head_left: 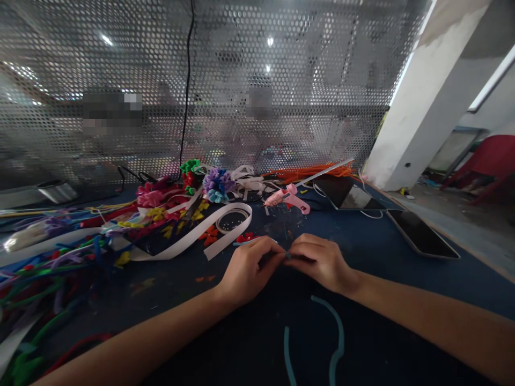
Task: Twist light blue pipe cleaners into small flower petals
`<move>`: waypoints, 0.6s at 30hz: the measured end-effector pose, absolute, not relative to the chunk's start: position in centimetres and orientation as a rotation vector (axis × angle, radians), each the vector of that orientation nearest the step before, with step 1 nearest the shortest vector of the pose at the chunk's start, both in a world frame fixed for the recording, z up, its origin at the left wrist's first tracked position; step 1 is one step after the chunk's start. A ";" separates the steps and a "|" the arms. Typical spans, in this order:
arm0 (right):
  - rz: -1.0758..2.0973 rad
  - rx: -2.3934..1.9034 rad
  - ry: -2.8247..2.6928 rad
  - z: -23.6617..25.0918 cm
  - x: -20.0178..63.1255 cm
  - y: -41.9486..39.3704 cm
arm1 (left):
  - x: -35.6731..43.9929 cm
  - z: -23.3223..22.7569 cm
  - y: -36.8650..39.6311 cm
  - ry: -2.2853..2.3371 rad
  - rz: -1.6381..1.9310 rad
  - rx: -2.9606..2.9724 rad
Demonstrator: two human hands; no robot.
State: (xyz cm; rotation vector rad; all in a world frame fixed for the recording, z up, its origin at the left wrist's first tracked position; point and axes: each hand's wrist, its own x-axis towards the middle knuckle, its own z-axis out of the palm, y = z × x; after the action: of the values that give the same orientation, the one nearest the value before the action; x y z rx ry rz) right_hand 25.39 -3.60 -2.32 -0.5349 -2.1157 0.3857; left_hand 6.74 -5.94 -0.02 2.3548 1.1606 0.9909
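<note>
Pinch meets pinch over the dark blue tabletop [362, 233], right in the middle of the action! The left hand [243, 271] has thumb and fingers drawn together, the right hand [324, 262] mirrors it, and between their tips sits a small light-blue piece [288, 256], mostly covered; I can't tell its full shape, or whether one hand or both grip it.

Nearer the person, two slim teal fuzzy strips lie apart: a short, slightly bent strip [287, 351] on the left, and a longer curved strip [340, 332] on the right.

Just beyond the left hand, a small red fuzzy flower [247, 236] peeks out, an orange fuzzy flower [210, 235] near it, and a flat white ribbon [228, 236] loops back on itself. Further off, a purple-and-blue fuzzy flower cluster [217, 183] tops the colourful heap!

Straight ahead past the hands, a pink glue gun [287, 194] rests with a long translucent stick [325, 172] slanting up from its rear. Out right, a black flat-screened device [422, 234] lies near the table edge, and behind it all stands a grey perforated metal panel [225, 64].
</note>
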 end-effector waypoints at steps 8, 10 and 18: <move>0.625 -0.600 -2.058 -1.7 25.0 -3.5 | 6.7 -0.2 -5.8 1.110 0.991 2.446; 0.743 -0.650 -2.037 -1.7 24.8 -3.2 | 6.7 -0.3 -5.7 1.102 1.017 2.464; 0.918 -0.696 -2.054 -1.7 24.9 -2.9 | 6.6 -0.4 -5.6 1.063 1.050 2.481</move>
State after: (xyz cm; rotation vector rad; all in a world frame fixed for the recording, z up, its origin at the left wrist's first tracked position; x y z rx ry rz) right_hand 24.86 -2.93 -1.74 -0.6964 -2.0543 0.9176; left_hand 6.61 -5.64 -0.42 2.4806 1.0630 1.0496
